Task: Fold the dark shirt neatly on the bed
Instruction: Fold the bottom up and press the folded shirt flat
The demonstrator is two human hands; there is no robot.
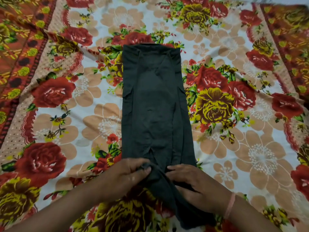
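Note:
The dark shirt (153,104) lies lengthwise down the middle of the bed, its sides folded inward into a long narrow strip with the collar end farthest from me. My left hand (132,171) pinches a bunch of the near hem between thumb and fingers. My right hand (190,183) grips the near end from the right side, its fingers curled into the cloth. A tail of the fabric trails down between my forearms toward the bottom edge of the view.
The floral bedsheet (234,148) with red and yellow roses covers the whole bed, slightly wrinkled. A red patterned border (18,52) runs along the left side, and another border band (287,30) runs at the far right. A pink band sits on my right wrist (230,205).

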